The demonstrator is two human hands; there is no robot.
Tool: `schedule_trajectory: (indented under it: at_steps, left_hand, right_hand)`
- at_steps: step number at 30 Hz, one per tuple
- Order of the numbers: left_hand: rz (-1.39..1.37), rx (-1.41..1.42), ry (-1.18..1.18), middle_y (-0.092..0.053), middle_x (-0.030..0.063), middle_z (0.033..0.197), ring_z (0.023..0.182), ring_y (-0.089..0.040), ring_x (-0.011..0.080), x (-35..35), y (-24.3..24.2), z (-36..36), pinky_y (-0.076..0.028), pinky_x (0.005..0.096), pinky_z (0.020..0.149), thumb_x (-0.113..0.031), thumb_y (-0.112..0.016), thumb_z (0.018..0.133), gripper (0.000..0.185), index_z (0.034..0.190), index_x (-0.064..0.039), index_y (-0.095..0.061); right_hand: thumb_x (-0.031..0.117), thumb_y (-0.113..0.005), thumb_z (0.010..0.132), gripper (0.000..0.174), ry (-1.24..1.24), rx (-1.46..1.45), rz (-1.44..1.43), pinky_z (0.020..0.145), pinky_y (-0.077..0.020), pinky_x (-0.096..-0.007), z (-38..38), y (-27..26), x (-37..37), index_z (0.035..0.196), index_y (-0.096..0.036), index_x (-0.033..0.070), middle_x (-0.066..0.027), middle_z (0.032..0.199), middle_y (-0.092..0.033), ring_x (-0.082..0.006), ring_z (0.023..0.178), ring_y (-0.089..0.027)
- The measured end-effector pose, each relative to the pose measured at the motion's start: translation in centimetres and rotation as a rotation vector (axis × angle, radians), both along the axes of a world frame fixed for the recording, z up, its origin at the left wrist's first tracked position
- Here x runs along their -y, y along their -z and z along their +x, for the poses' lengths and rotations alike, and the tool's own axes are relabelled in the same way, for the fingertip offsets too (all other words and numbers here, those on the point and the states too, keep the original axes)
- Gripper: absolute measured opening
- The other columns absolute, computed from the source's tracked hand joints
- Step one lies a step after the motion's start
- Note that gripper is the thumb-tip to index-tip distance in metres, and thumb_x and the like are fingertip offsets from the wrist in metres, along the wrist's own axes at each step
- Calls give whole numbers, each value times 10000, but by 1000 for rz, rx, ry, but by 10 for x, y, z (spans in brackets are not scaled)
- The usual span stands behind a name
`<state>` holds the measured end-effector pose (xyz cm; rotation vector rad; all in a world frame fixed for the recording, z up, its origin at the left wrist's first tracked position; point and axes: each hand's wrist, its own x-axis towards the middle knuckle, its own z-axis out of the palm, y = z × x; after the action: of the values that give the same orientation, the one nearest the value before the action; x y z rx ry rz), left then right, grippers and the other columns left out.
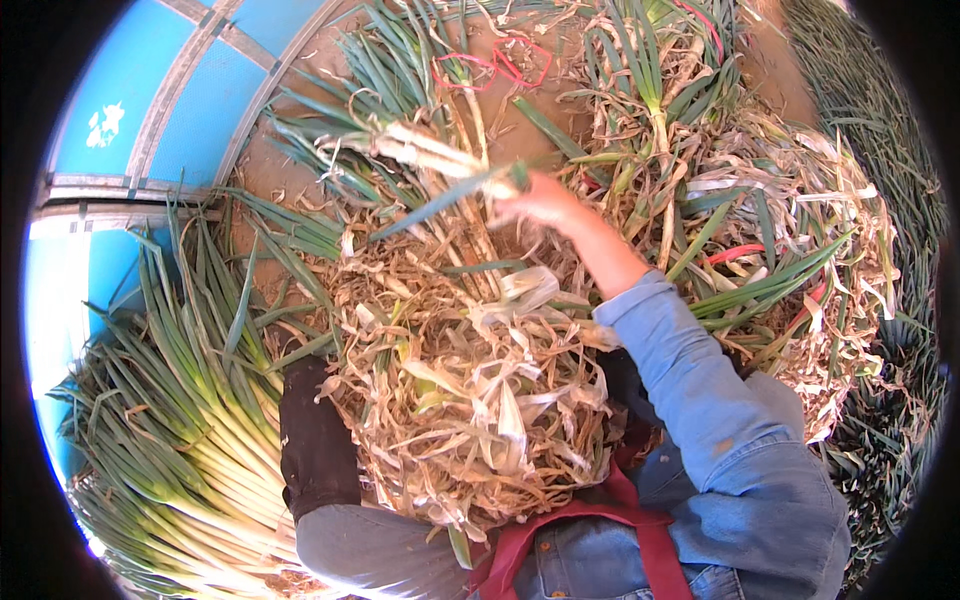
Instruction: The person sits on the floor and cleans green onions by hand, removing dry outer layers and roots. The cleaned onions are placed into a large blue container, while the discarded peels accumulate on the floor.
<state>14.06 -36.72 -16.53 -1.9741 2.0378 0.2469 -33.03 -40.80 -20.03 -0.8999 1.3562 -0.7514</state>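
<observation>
My right hand [536, 201] reaches forward above the litter, its fingers closed around the end of a few pale green onion stalks [424, 150]; the hand is slightly blurred. Those stalks point to the upper left over more green onions [382, 67] lying on the ground. My left hand is out of view. A thick heap of dry, stripped onion leaves [480, 397] covers my lap. At the left lies a large pile of green onions with white stems [225, 442].
Blue panels in a metal frame [202, 97] stand at the upper left. Red bands [523, 64] lie on the brown ground ahead. More onions and dry husks [810, 172] are heaped at the right, beside a long bank of green leaves [870, 97].
</observation>
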Motion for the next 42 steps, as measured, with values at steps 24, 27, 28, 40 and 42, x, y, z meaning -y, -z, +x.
schedule_trajectory:
  at_steps: [24, 27, 28, 40, 42]
  left_hand:
    - [273, 7, -719, -664, 136, 982, 856, -657, 269, -406, 21, 102, -568, 370, 686, -326, -505, 1000, 353, 1134, -22, -625]
    - [190, 87, -907, -669, 131, 971, 848, -658, 266, -456, -23, 120, -569, 363, 681, -321, -507, 1000, 348, 1120, -24, -641]
    - [130, 118, -969, -671, 130, 968, 845, -659, 265, -463, -44, 124, -569, 361, 679, -319, -507, 1000, 346, 1116, -24, -646]
    - [-225, -1495, -489, -596, 199, 1186, 1033, -644, 258, -208, -192, -76, -533, 358, 864, -182, -493, 989, 323, 1218, 33, -566]
    - [404, -1633, -674, -586, 194, 1209, 1023, -625, 247, -164, -145, -125, -505, 335, 882, -300, -517, 1001, 443, 1306, 20, -488]
  right_hand:
    - [242, -765, 765, 339, -26, 384, 132, 545, -461, -199, 49, -124, -15, 966, -636, 1, -42, 762, -618, -104, 546, -542]
    - [275, -763, 781, 342, 28, 355, 22, 577, -466, -225, 48, -140, -65, 951, -637, 6, -51, 765, -633, -136, 665, -602]
    - [214, -763, 788, 329, 7, 160, 22, 603, -494, -267, 59, -131, -69, 994, -634, -8, -70, 804, -649, -154, 720, -617]
    - [240, -757, 839, 373, -58, -65, 175, 810, -514, -365, 160, -122, -148, 1078, -590, 8, -122, 959, -671, -226, 872, -647]
    - [279, -705, 878, 367, -90, -18, 166, 817, -503, -362, 169, -128, -164, 1085, -597, -4, -110, 946, -677, -234, 852, -647]
